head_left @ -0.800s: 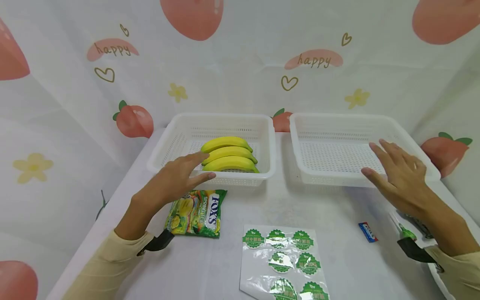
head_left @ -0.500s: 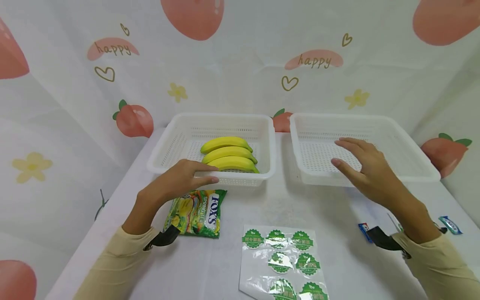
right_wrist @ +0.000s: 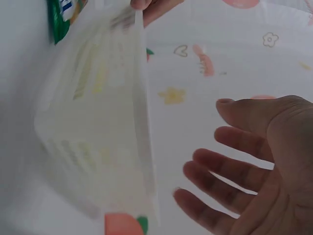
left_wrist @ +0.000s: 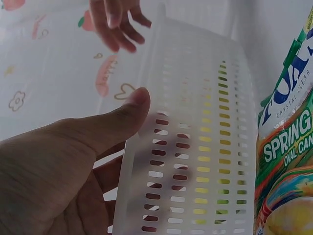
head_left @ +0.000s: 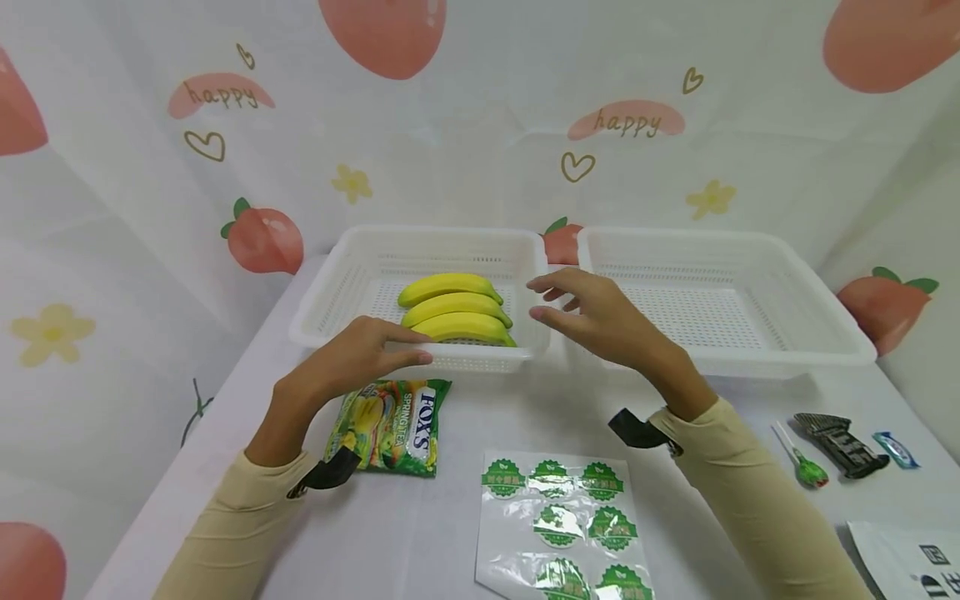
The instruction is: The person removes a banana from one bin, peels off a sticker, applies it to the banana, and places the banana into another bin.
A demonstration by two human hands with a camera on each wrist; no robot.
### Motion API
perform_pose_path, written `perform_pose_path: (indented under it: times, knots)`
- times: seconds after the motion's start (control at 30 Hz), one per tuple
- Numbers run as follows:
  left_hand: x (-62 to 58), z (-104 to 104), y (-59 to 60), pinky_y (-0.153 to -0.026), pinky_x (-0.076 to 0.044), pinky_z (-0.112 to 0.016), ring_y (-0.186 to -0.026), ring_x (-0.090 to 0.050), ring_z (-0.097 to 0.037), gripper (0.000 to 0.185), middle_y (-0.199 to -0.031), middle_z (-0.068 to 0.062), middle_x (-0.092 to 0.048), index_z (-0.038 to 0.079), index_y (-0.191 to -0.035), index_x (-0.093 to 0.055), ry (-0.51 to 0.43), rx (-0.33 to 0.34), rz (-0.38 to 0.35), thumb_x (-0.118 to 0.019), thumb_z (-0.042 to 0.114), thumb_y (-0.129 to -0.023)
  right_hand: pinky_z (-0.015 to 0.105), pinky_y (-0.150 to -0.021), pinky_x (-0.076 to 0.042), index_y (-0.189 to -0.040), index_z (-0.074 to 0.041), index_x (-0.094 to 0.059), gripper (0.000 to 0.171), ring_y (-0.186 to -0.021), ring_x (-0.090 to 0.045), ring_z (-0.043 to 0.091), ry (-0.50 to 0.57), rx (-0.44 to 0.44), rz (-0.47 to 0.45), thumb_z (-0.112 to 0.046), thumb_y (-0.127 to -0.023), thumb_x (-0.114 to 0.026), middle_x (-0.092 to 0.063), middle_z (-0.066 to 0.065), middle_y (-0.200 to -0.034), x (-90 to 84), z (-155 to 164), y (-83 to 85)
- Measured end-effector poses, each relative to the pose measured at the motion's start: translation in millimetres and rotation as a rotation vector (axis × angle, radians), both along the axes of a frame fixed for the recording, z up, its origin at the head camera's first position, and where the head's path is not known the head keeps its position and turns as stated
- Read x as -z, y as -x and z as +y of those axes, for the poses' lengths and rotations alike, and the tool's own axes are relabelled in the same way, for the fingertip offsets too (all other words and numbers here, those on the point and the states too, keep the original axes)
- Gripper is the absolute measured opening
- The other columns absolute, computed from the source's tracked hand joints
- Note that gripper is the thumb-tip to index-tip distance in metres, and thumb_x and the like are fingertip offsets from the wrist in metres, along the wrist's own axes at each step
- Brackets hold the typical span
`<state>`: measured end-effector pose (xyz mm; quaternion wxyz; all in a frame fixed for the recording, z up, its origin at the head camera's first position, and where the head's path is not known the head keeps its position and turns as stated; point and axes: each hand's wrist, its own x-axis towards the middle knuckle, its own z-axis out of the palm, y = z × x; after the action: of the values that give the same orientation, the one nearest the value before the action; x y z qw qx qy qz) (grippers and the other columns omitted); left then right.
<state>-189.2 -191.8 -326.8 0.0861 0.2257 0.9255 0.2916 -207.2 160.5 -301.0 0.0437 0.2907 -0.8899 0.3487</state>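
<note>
A white plastic basket with three yellow bananas in it stands at the back left. At its front rim, my left hand holds on with the thumb outside and the fingers inside. The fingers' dark shapes show through the wall's slots in the left wrist view. My right hand, fingers spread and slightly bent, is just off the basket's right rim. A gap separates it from the wall in the right wrist view, and it holds nothing. A green Fox's candy bag lies in front of the basket.
A second white basket stands at the right. A sticker sheet lies at front middle. On the right are a lollipop, a black wrapper, a small blue candy and a white printed packet.
My right hand has swept left from over the right basket to beside the left basket's rim. My left hand has come down onto the front rim and stayed there.
</note>
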Motion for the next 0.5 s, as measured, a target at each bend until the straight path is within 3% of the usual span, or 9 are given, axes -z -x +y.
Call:
perform_pose_path:
  times: [0.17,0.33,0.5]
  knots:
    - [0.7,-0.9,0.8,-0.091,-0.053,-0.039,-0.108,-0.066,-0.020,0.046,-0.125,-0.002,-0.076,0.016,-0.135,-0.075,-0.001,0.009,0.006,-0.072,0.045,-0.100,0.049,-0.100,-0.056,-0.140,-0.009,-0.067,0.044,-0.120,-0.068,0.026,-0.046,-0.045,-0.144,-0.031,-0.101,-0.071,-0.070,0.009,-0.136,-4.2,-34.5,17.4]
    - [0.4,-1.7,1.1,-0.089,-0.053,-0.038,-0.106,-0.065,-0.020,0.047,-0.126,-0.004,-0.076,0.014,-0.137,-0.073,0.007,0.021,-0.006,-0.070,0.046,-0.102,0.048,-0.102,-0.056,-0.143,-0.009,-0.063,0.050,-0.123,-0.066,0.031,-0.090,-0.089,-0.265,-0.032,-0.100,-0.071,-0.067,0.013,-0.138,-6.4,-62.4,35.3]
    - [0.1,-1.6,1.0,-0.089,-0.052,-0.038,-0.106,-0.065,-0.022,0.050,-0.126,-0.006,-0.075,0.014,-0.138,-0.073,0.024,0.011,-0.017,-0.070,0.047,-0.101,0.048,-0.106,-0.054,-0.149,-0.011,-0.059,0.057,-0.126,-0.062,0.031,-0.190,-0.097,-0.400,-0.037,-0.099,-0.071,-0.065,0.013,-0.140,-4.1,-84.2,53.9]
